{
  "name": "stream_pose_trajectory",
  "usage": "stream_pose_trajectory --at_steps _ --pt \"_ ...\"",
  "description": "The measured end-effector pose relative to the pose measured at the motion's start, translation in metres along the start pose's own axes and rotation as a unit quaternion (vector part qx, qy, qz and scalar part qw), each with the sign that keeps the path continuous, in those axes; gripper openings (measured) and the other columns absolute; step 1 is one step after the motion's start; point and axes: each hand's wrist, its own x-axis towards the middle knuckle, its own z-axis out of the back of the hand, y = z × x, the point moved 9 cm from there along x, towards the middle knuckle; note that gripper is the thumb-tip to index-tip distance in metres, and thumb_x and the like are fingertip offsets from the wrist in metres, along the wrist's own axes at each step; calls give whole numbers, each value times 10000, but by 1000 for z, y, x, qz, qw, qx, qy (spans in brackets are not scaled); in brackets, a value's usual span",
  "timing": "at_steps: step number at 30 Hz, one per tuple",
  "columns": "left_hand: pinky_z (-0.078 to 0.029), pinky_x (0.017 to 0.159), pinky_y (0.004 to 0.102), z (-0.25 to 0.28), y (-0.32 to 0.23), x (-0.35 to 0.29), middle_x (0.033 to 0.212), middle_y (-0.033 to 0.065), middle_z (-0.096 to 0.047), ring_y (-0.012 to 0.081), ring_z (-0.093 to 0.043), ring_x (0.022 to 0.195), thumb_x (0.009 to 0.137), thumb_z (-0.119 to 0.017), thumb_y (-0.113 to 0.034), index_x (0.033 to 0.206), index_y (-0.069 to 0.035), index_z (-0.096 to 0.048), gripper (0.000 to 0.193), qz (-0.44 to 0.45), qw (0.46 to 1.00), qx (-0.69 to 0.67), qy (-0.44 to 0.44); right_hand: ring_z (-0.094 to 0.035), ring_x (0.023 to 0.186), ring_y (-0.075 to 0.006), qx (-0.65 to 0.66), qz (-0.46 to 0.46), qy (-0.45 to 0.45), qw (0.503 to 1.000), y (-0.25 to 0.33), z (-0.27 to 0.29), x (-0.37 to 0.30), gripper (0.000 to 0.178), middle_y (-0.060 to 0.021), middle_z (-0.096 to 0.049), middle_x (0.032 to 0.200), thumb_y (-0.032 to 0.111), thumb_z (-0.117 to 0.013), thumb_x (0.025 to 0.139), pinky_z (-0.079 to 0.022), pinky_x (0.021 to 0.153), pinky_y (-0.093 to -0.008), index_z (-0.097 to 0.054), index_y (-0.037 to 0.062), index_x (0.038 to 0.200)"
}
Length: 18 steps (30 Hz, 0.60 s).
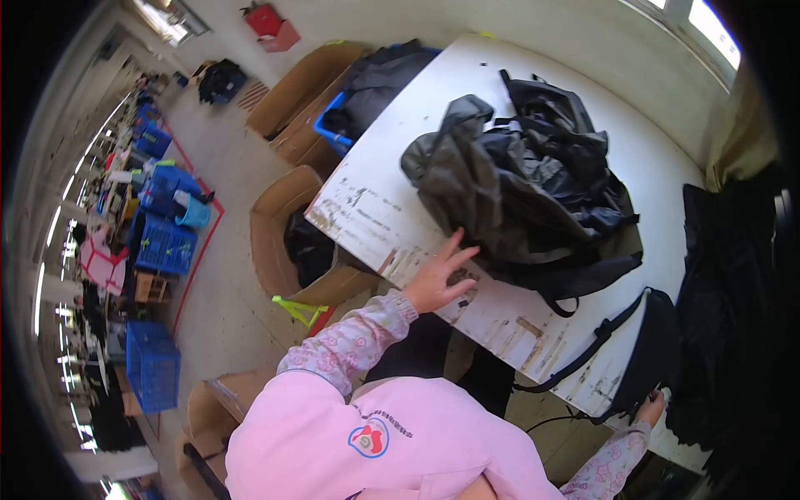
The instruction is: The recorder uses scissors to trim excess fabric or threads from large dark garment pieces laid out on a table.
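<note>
Bag [531, 193] has left hand [435, 277] spread wide at its edge. Right of it, right hand [649, 407] meets black strapped piece [648, 346], grip unclear.

A scuffed white table [379, 158] bears crumpled dark cloth [546, 187] and, near it, a black bag [652, 337] with a strap [602, 332].

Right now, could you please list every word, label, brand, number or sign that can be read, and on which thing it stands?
Pink top: small dark characters above a round, blue-rimmed emblem; I leave the wording unquoted.
White table: dark marks, no readable words.
Dark fabric item: no readable text.
Red wall box: too small to tell.
</note>
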Motion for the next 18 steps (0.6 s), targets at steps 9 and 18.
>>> stream_pose_trajectory --at_steps 9,18 --pt "-497 866 305 23 45 -145 1027 102 -682 192 -645 960 894 -636 -156 1064 -10 -663 226 79 984 -157 -13 -561 1106 -409 -82 4 17 996 30 -10 -48 612 -228 -588 1194 92 -691 763 -451 941 -472 -471 108 1333" --pt "-517 787 267 20 59 -196 944 79 -656 141 -627 844 957 -550 -97 1064 27 -623 179 118 965 -232 -13 -548 1115 -356 10 -139 -146 979 30 8 -65 435 -179 -627 1103 446 -665 818 -465 923 -477 -668 92 1071"
